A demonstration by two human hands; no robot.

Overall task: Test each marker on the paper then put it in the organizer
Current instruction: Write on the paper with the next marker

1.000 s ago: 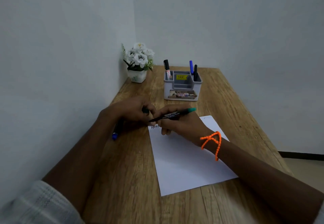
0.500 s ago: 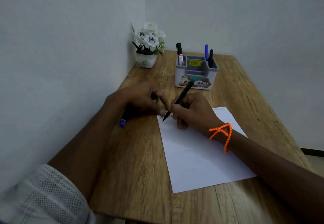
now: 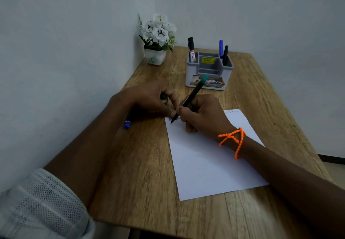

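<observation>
My right hand (image 3: 203, 115) grips a black marker with a green end (image 3: 194, 94), tilted, its tip touching the top left corner of the white paper (image 3: 209, 164) where dark marks show. My left hand (image 3: 151, 98) rests beside that corner, fingers curled round a small green cap (image 3: 163, 96) and fingertips on the paper's edge. A blue-ended marker (image 3: 127, 124) lies under my left wrist. The grey organizer (image 3: 209, 72) stands behind, holding a black marker (image 3: 190, 49) at its left and a blue (image 3: 221, 47) and a black marker (image 3: 225, 53) at its right.
A white pot of white flowers (image 3: 156, 38) stands in the back left corner of the wooden table (image 3: 141, 173). Walls close in on the left and behind. The table's right edge drops to the floor.
The marker swung from nearly level to tilted upright, and its tip came down onto the paper's corner. The view shifted lower and wider. My left hand stayed beside the corner.
</observation>
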